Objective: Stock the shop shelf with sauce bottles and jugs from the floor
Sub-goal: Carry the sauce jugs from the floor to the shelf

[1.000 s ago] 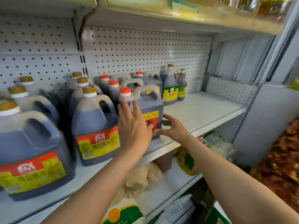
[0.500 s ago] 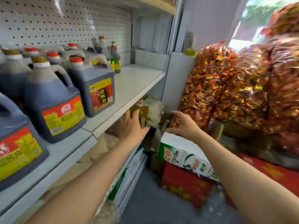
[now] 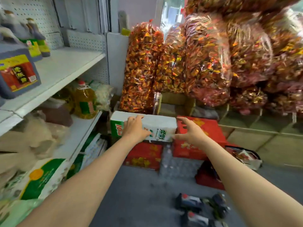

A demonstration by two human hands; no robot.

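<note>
Several dark sauce bottles (image 3: 203,208) with red caps lie on the grey floor at the bottom right, below my right forearm. A dark sauce jug (image 3: 17,74) with a red and yellow label stands on the white shelf (image 3: 65,66) at the left, with two smaller dark bottles (image 3: 36,40) behind it. My left hand (image 3: 135,129) and my right hand (image 3: 189,133) are both stretched out in front of me, fingers relaxed and holding nothing. They hover in front of a white and green carton (image 3: 157,126).
Red boxes (image 3: 201,141) are stacked on the floor under and beside the carton. Big bags of red and gold wrapped sweets (image 3: 205,59) pile up at the right. The lower shelf holds a yellow oil bottle (image 3: 85,102) and sacks (image 3: 44,177).
My view has swung right and down, away from the shelf towards the floor. Both hands have left the jug on the shelf and now reach out lower, empty.
</note>
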